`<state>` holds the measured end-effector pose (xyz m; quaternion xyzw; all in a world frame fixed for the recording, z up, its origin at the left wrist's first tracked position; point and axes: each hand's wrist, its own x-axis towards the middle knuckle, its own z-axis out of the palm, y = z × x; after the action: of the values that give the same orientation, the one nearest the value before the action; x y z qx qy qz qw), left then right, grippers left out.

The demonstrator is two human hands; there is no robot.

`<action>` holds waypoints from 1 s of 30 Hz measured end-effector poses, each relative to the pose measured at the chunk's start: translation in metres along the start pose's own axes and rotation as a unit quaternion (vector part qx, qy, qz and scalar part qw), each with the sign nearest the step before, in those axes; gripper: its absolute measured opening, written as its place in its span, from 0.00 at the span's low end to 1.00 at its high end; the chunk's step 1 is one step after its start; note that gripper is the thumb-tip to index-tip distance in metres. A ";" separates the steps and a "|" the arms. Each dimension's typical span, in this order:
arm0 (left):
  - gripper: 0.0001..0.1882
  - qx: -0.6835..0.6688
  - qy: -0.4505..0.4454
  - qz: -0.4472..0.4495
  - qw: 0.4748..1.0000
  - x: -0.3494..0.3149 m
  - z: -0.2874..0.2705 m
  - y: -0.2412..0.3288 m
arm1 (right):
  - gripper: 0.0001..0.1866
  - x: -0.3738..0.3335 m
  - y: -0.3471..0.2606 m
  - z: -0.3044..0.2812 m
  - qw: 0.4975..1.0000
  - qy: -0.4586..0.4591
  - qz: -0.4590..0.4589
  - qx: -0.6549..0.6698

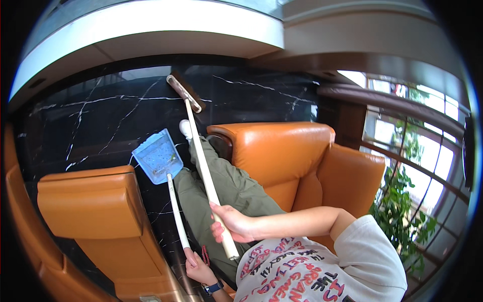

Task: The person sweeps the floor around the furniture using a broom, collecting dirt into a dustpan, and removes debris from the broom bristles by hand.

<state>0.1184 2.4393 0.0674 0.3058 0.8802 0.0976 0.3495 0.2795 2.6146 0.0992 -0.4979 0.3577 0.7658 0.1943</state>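
My right hand (232, 224) is wrapped round the pale handle of a broom (202, 166), near its top end. The broom's head, with dark bristles, rests on the black floor ahead of my foot. Lower down, my left hand (197, 265) grips the white handle of a blue long-handled dustpan (157, 156). The pan lies on the floor at the left of my legs, its wide lip facing away from me. Small bits of debris show inside it. Pan and broom head are apart.
Orange leather chairs stand close on both sides, one chair (93, 201) at my left and another (276, 156) at my right. The black floor (121, 113) has white veins. A pale ledge (176, 22) runs along the far side; a leafy plant (402, 216) stands by the window.
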 end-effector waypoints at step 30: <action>0.10 -0.073 0.065 -0.183 0.978 -0.054 0.037 0.031 | 0.18 0.263 -0.083 0.194 0.470 -0.045 -0.187 -0.862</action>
<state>0.1891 2.4297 0.0825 0.1065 0.9325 0.1154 0.3251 0.1006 2.7987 -0.1191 -0.4334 -0.5935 0.6543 -0.1782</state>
